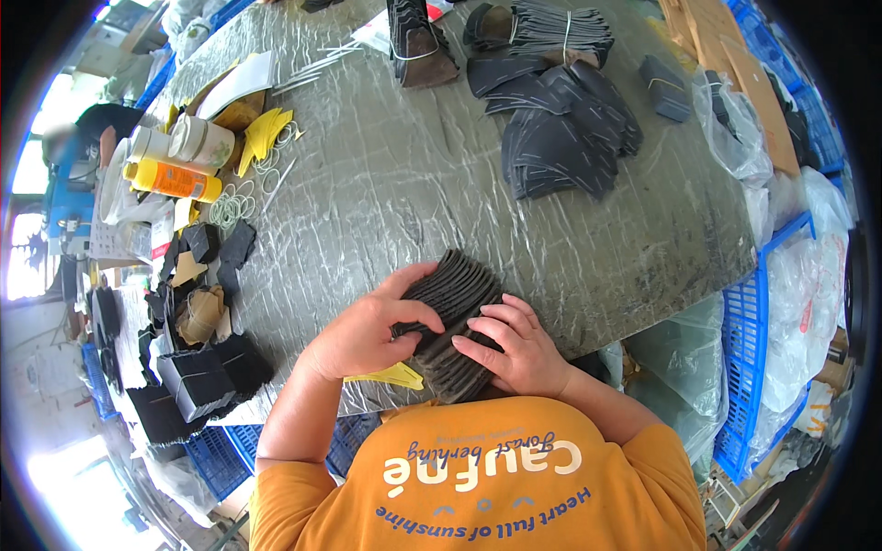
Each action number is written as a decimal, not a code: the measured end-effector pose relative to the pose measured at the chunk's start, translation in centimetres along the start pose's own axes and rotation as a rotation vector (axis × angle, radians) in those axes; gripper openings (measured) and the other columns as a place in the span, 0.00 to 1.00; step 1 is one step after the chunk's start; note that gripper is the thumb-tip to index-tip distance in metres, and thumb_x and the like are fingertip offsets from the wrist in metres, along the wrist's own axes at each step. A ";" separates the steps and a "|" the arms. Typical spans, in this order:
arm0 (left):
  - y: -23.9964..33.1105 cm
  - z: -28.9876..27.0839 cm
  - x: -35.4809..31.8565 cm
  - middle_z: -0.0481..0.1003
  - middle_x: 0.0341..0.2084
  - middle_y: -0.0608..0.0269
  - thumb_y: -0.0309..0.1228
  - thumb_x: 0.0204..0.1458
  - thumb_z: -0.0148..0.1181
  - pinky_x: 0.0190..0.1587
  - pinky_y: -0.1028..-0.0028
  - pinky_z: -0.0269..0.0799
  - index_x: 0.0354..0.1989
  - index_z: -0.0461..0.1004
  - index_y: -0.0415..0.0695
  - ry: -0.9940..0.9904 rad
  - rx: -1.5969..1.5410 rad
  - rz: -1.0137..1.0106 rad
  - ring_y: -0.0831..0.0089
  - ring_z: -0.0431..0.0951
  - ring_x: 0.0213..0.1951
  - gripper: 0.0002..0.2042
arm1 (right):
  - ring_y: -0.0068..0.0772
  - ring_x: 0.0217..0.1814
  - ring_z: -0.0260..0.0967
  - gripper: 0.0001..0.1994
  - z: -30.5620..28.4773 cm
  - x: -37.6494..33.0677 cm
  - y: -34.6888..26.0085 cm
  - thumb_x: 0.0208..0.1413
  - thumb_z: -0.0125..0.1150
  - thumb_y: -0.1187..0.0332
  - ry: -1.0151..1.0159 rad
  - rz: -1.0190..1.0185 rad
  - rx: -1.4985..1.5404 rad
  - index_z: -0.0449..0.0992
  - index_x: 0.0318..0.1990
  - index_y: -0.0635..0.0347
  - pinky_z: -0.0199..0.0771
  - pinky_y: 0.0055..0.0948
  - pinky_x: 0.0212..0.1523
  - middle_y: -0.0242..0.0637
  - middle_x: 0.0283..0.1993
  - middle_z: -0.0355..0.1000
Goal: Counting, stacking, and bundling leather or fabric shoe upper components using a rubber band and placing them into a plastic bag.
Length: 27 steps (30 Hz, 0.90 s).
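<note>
A thick stack of dark grey cut fabric pieces (457, 286) stands at the table's near edge, its many layers fanned in ridges. My left hand (372, 326) grips its left side, with the fingers bent over the layers and the thumb low against them. On the other side my right hand (516, 347) presses its curved fingers against the lower right part of the stack. Both palms are turned away, and the stack's underside is hidden. A yellow piece of sheet (393, 376) pokes out on the table below my left hand.
Dark cut pieces (574, 129) lie spread at the far right, near banded bundles (562, 32). At left are an orange-yellow bottle (175, 180), white jars (202, 142), rubber bands (231, 207) and black stacks (197, 378). A blue crate (742, 367) stands beyond the right edge.
</note>
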<state>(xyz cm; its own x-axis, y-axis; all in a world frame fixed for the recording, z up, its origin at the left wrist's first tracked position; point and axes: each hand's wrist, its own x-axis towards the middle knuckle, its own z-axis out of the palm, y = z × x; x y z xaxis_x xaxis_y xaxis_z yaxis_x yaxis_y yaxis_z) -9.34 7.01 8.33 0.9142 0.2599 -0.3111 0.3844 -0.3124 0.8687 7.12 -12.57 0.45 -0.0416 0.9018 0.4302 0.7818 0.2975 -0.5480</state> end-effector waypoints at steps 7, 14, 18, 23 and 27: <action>-0.5 -0.3 0.2 0.59 0.65 0.40 0.28 0.42 0.72 0.61 0.65 0.65 0.39 0.81 0.42 -0.049 0.025 0.147 0.46 0.64 0.64 0.13 | 0.39 0.60 0.63 0.18 0.3 -0.4 0.1 0.53 0.56 0.68 0.035 -0.020 -0.039 0.78 0.53 0.45 0.62 0.51 0.64 0.34 0.52 0.67; -0.4 -0.3 0.1 0.60 0.65 0.43 0.28 0.39 0.75 0.60 0.64 0.67 0.38 0.82 0.40 -0.064 -0.017 0.064 0.51 0.65 0.64 0.16 | 0.38 0.59 0.63 0.18 0.4 -0.5 0.0 0.52 0.57 0.67 0.050 -0.024 -0.041 0.78 0.52 0.44 0.63 0.50 0.64 0.33 0.51 0.67; -0.4 -0.2 0.3 0.60 0.66 0.45 0.25 0.40 0.71 0.48 0.68 0.75 0.38 0.82 0.43 -0.054 0.018 0.082 0.52 0.69 0.61 0.13 | 0.39 0.58 0.64 0.17 0.3 -0.5 0.1 0.52 0.57 0.67 0.053 -0.024 -0.040 0.79 0.51 0.44 0.63 0.50 0.63 0.33 0.51 0.67; -0.4 0.0 0.2 0.61 0.65 0.46 0.22 0.41 0.66 0.48 0.68 0.75 0.38 0.82 0.44 -0.038 0.036 0.068 0.53 0.70 0.60 0.13 | 0.38 0.58 0.63 0.17 0.3 -0.6 0.1 0.53 0.56 0.67 0.049 -0.021 -0.024 0.79 0.51 0.44 0.63 0.50 0.63 0.33 0.51 0.67; -0.4 0.1 0.1 0.61 0.65 0.45 0.19 0.41 0.63 0.57 0.65 0.68 0.36 0.83 0.44 -0.017 0.014 0.067 0.51 0.67 0.62 0.12 | 0.38 0.59 0.63 0.17 0.6 -0.8 0.1 0.54 0.56 0.66 0.062 -0.028 -0.043 0.79 0.52 0.44 0.63 0.50 0.63 0.33 0.52 0.67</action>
<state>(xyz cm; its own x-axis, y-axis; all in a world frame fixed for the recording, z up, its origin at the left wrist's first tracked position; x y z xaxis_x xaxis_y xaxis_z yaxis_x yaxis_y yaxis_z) -9.34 7.06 7.94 0.9398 0.2222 -0.2595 0.3243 -0.3413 0.8822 6.89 -13.05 -0.39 -0.0266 0.8717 0.4893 0.8070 0.3076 -0.5041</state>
